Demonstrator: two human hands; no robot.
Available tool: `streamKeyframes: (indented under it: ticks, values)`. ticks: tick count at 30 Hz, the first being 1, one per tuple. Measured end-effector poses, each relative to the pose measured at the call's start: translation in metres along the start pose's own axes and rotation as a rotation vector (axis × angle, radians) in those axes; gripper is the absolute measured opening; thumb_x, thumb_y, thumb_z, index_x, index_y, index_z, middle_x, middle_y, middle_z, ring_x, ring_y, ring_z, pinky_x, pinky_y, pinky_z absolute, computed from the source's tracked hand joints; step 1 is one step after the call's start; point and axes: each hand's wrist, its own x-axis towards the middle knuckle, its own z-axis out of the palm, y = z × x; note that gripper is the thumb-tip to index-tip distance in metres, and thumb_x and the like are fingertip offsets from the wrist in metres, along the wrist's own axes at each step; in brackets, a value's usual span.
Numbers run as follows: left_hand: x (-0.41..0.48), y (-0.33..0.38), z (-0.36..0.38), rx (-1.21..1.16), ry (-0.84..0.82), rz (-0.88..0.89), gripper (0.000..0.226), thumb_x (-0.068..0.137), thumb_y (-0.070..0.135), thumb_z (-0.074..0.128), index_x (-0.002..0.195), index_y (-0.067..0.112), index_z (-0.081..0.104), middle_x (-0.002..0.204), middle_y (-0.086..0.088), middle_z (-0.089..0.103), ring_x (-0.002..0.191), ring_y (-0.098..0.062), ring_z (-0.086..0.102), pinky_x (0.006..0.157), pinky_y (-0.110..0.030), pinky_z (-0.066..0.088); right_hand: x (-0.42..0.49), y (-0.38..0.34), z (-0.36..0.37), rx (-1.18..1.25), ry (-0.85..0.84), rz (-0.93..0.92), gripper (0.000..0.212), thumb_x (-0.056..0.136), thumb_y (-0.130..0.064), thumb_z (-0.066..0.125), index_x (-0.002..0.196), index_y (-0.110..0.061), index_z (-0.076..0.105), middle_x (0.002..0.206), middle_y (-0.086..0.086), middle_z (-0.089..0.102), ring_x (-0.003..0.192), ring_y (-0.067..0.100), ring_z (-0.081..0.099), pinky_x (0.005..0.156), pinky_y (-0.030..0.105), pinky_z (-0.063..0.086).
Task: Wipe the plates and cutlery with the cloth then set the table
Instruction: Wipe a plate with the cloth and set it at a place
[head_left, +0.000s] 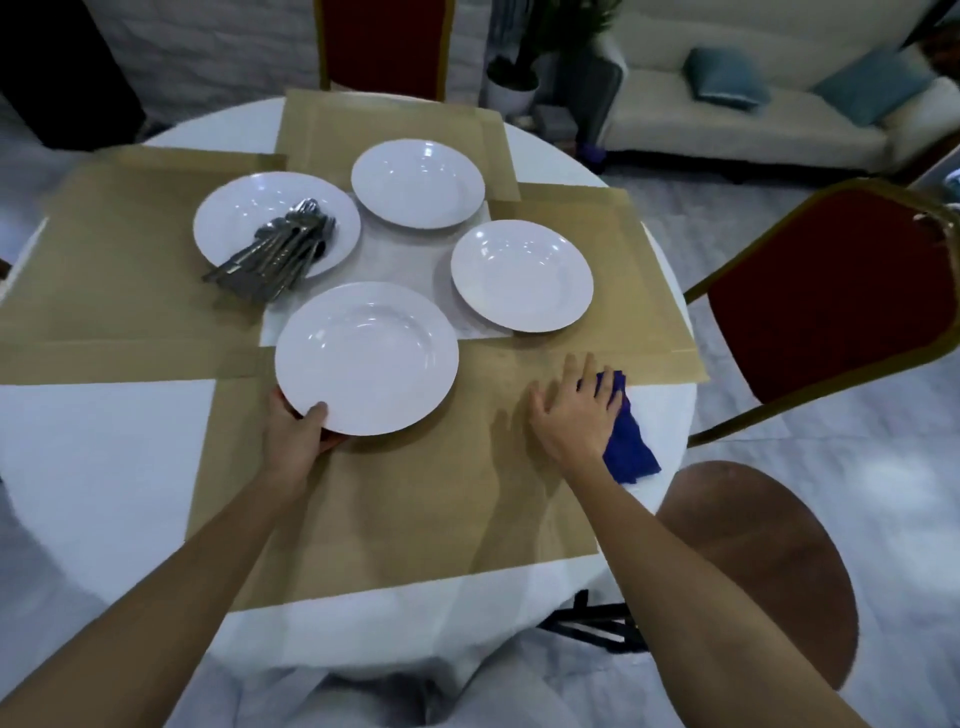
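Several white plates lie on a round table. The nearest plate (366, 358) is gripped at its near-left rim by my left hand (298, 431), thumb on top. Behind it stand a right plate (521, 275), a far plate (417, 183) and a left plate (244, 218) that carries a pile of steel cutlery (278, 252). A blue cloth (626, 441) lies crumpled near the table's right edge. My right hand (574, 410) rests over its left part with fingers spread; whether it grips the cloth I cannot tell.
Tan placemats (426, 493) cover the white tablecloth (104, 467). Red chairs stand at the far side (384, 47) and at the right (831, 291). A brown round stool (769, 561) sits near right. A sofa (753, 119) is at the back.
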Motion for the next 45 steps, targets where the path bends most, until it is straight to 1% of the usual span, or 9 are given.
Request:
streamKeyframes:
  ticks: [2,5,8,11,15,28,38,41,45]
  values:
    - [-0.002,0.002,0.0,0.085,0.031,0.066,0.058,0.086,0.002,0.056,0.138,0.019,0.036,0.133,-0.003,0.052,0.117,-0.025,0.053,0.074,-0.041,0.057,0.003,-0.036,-0.004,0.11,0.016,-0.18,0.064,0.1,-0.045,0.034,0.153,-0.014,0.015,0.161,0.008,0.011,0.148,0.027,0.006,0.12,0.044,0.007]
    - [-0.002,0.006,0.001,0.306,0.108,0.139,0.069,0.083,0.001,0.057,0.144,0.016,0.027,0.137,-0.006,0.049,0.123,-0.027,0.048,0.098,-0.046,0.046,0.008,-0.086,-0.001,0.21,-0.051,-0.381,0.061,0.099,-0.04,0.04,0.153,-0.021,0.017,0.161,0.008,0.012,0.146,0.028,0.015,0.117,0.046,0.021]
    - [0.0,0.009,0.003,0.398,0.076,0.138,0.075,0.086,0.002,0.055,0.149,0.017,0.018,0.144,-0.007,0.044,0.129,-0.029,0.043,0.106,-0.044,0.038,0.013,-0.118,0.01,0.246,-0.278,-0.34,0.066,0.099,-0.04,0.042,0.154,-0.029,0.006,0.161,0.012,0.001,0.145,0.033,0.015,0.115,0.046,0.023]
    - [0.0,0.011,0.001,0.438,0.06,0.104,0.075,0.089,0.002,0.052,0.151,0.014,0.012,0.148,-0.008,0.039,0.133,-0.029,0.039,0.109,-0.04,0.034,0.013,-0.132,0.016,0.356,-0.395,-0.238,0.068,0.099,-0.037,0.043,0.154,-0.024,0.006,0.158,0.018,0.01,0.142,0.035,0.02,0.113,0.044,0.022]
    - [-0.014,0.01,-0.008,0.435,0.111,0.085,0.075,0.091,0.003,0.051,0.152,0.015,0.008,0.152,-0.005,0.033,0.137,-0.027,0.034,0.111,-0.037,0.029,0.007,-0.142,0.014,0.419,-0.386,-0.271,0.063,0.098,-0.031,0.045,0.153,-0.016,0.017,0.151,0.019,0.025,0.137,0.032,0.03,0.11,0.04,0.028]
    - [-0.092,-0.02,-0.063,0.553,0.42,-0.134,0.077,0.097,0.021,0.048,0.152,0.018,-0.006,0.156,-0.011,0.02,0.141,-0.032,0.024,0.115,-0.045,0.022,-0.046,-0.16,0.041,0.274,-0.489,-0.624,0.065,0.095,-0.038,0.044,0.153,-0.021,0.019,0.147,0.01,0.025,0.129,0.027,0.04,0.102,0.038,0.041]
    - [-0.1,-0.02,-0.069,0.72,0.457,-0.267,0.081,0.094,0.023,0.052,0.152,0.017,-0.004,0.153,-0.016,0.021,0.136,-0.035,0.031,0.111,-0.048,0.032,-0.048,-0.152,0.037,0.155,-0.555,-0.777,0.071,0.094,-0.046,0.044,0.153,-0.023,0.012,0.154,0.013,0.017,0.139,0.03,0.029,0.108,0.044,0.037]
    - [-0.097,-0.012,-0.053,0.866,0.638,-0.159,0.071,0.094,0.027,0.051,0.151,0.022,0.008,0.155,-0.01,0.018,0.14,-0.031,0.025,0.113,-0.049,0.026,-0.038,-0.144,0.029,0.135,-0.519,-0.85,0.069,0.095,-0.05,0.041,0.153,-0.024,0.014,0.155,0.01,0.018,0.141,0.027,0.026,0.11,0.043,0.033]
    - [-0.082,0.001,-0.022,1.24,0.476,0.056,0.063,0.096,0.023,0.048,0.151,0.017,0.017,0.158,-0.012,0.014,0.146,-0.031,0.011,0.118,-0.043,0.014,-0.009,-0.127,0.017,0.096,-0.325,-0.842,0.062,0.098,-0.045,0.036,0.153,-0.021,0.019,0.16,0.006,0.014,0.146,0.024,0.016,0.114,0.043,0.021]
